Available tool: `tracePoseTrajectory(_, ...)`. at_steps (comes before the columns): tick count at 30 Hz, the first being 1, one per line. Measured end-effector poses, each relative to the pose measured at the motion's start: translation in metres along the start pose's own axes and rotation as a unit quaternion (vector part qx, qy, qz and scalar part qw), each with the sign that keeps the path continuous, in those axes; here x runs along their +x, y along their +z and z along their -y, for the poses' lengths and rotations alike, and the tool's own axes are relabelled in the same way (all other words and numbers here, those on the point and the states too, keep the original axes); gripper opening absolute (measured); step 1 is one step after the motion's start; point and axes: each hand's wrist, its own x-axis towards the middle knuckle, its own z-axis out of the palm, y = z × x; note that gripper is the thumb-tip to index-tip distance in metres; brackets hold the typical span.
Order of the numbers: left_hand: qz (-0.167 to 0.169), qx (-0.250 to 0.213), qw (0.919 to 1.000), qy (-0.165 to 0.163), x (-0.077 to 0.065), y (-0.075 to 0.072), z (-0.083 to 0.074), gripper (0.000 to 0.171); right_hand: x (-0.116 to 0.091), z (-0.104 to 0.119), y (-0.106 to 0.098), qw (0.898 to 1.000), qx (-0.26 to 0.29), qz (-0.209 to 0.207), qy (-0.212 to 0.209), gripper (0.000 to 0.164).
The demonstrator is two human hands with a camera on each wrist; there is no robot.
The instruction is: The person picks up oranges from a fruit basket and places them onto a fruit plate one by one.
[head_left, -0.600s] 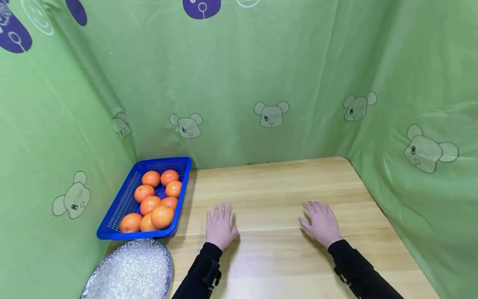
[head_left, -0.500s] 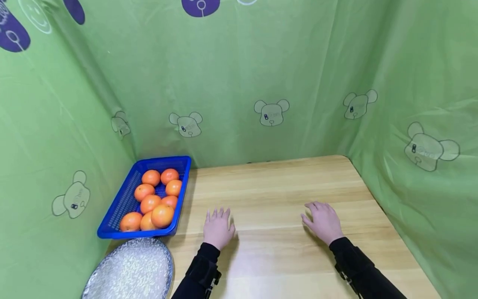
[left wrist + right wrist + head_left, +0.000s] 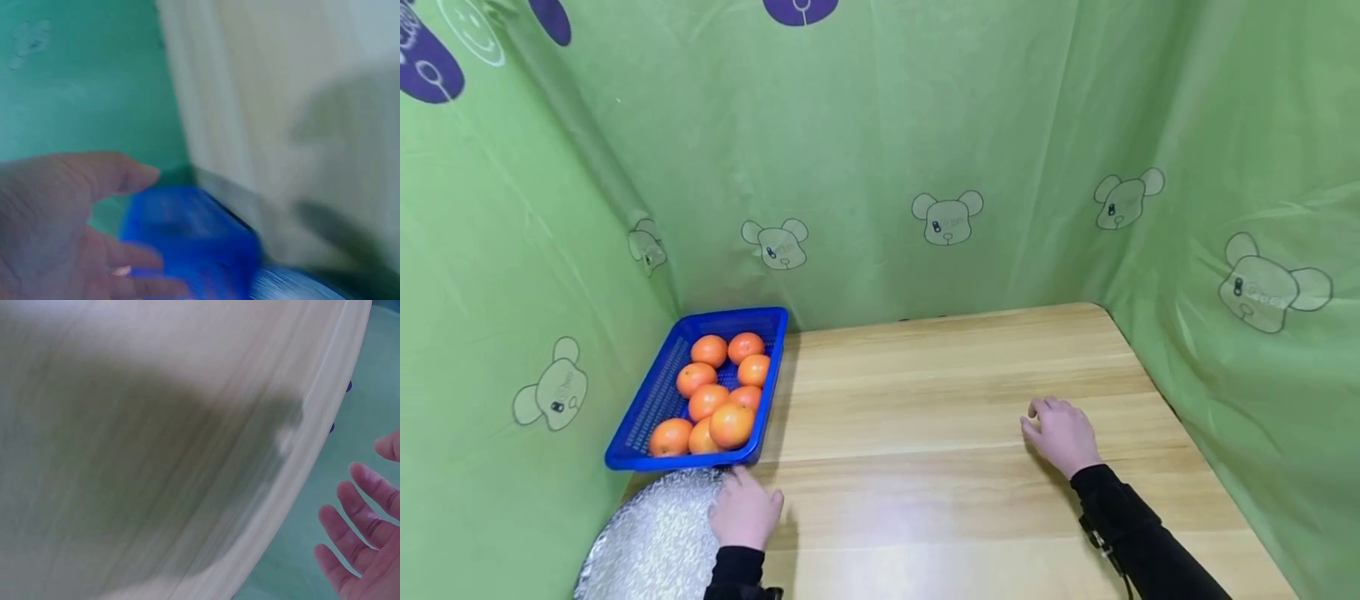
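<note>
Left fingers (image 3: 740, 477) half-spread over plate (image 3: 658, 533), contact unclear; right fingers (image 3: 345, 536) slightly bent.

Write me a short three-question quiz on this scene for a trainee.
1. Multiple choice: how many round orange fruits show in the blue rectangular plastic basket? A) five; B) nine; C) fourteen.
2. True or false: the right hand grips a fruit.
3. Fill in: in the head view, the left hand overlaps the right edge of the speckled grey-and-white, round-edged ____.

Key: 1. B. 2. False; it holds nothing. 3. Plate.
</note>
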Motion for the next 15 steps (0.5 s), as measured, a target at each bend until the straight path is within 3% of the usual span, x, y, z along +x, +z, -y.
tracePoseTrajectory(4,0.052,0.011,0.9977,-0.042,-0.016,0.014,0.016,0.082,0.001,-0.002,-0.005,1.000,-0.001,-0.003,0.004,0.019)
tracePoseTrajectory(10,0.133,0.001,0.9899,-0.050,-0.028,0.028,0.026,0.065,-0.001,0.000,-0.009,1.000,-0.001,-0.005,0.003,0.020)
tracePoseTrajectory(15,0.158,-0.007,0.9865,-0.043,-0.032,0.026,0.022,0.052,-0.001,0.000,-0.013,1.000,-0.001,-0.019,-0.005,0.021)
